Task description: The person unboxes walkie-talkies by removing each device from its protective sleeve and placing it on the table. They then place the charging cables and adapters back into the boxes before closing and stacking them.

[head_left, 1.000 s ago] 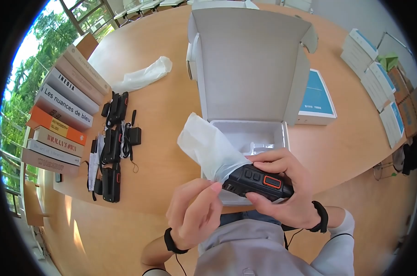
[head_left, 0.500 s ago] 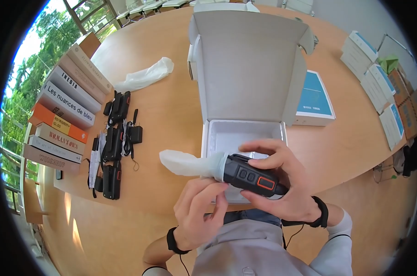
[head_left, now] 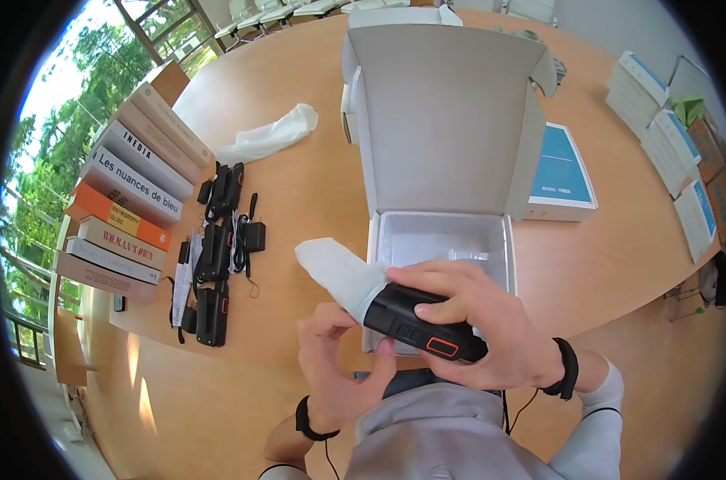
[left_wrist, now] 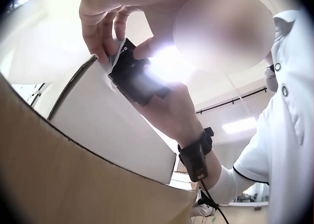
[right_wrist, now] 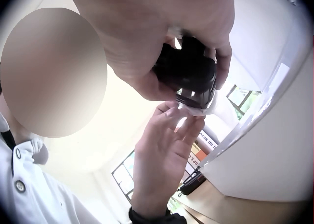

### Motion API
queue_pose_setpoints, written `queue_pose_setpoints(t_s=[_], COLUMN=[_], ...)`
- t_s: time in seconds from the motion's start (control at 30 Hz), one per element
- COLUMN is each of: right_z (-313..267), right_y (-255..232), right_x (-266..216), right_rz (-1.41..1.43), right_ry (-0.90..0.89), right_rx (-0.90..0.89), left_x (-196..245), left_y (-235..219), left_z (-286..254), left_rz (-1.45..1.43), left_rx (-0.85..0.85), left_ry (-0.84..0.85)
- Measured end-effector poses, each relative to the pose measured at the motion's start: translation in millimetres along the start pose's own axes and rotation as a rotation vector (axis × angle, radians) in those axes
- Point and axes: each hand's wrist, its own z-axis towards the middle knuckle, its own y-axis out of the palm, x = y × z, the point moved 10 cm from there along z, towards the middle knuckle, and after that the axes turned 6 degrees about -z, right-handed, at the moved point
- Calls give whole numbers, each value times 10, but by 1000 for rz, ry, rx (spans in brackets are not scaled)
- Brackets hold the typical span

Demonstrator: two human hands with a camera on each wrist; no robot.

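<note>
The right hand (head_left: 491, 328) grips a black handheld device (head_left: 407, 320) with an orange-rimmed button, fingers over its top side and thumb below. A translucent white sleeve (head_left: 339, 268) covers the device's left end and hangs loosely beyond it, up and left. At that end, the left hand (head_left: 335, 364) has curled fingers at the sleeve's edge and its thumb by the device's lower side. The left wrist view shows the left hand (left_wrist: 117, 18) with fingers and thumb around the end of the device (left_wrist: 135, 82). Below the device in the right wrist view are the left fingertips (right_wrist: 184, 111).
An open white box (head_left: 451, 120) stands behind the hands, a clear piece in its tray. Left are stacked books (head_left: 139, 184), black devices with cables (head_left: 219, 248) and another white sleeve (head_left: 271, 136). A blue-and-white box (head_left: 563, 172) lies right; more boxes (head_left: 671, 144) stand beyond.
The device has rolled and tilted, its orange-rimmed button now lower. The sleeve's loose end has swung up. The left thumb and fingers have spread further apart at the sleeve's edge.
</note>
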Motion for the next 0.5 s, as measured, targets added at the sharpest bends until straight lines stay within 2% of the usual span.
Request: queue_pose_setpoints(t_s=[0.1, 0.3, 0.37, 0.5], right_z=[-6, 31, 46, 41], right_y=[46, 103, 115, 153], right_x=[-40, 11, 11, -4], right_rz=[-62, 2, -5, -73], right_ry=[-41, 7, 27, -3], right_rx=[-9, -97, -158, -157], left_x=[-124, -129, -130, -114], left_y=[-35, -86, -81, -88], left_z=[-41, -73, -69, -66], left_rz=[-54, 130, 122, 140], left_rx=[-2, -50, -55, -34], left_ry=[-83, -29, -37, -55])
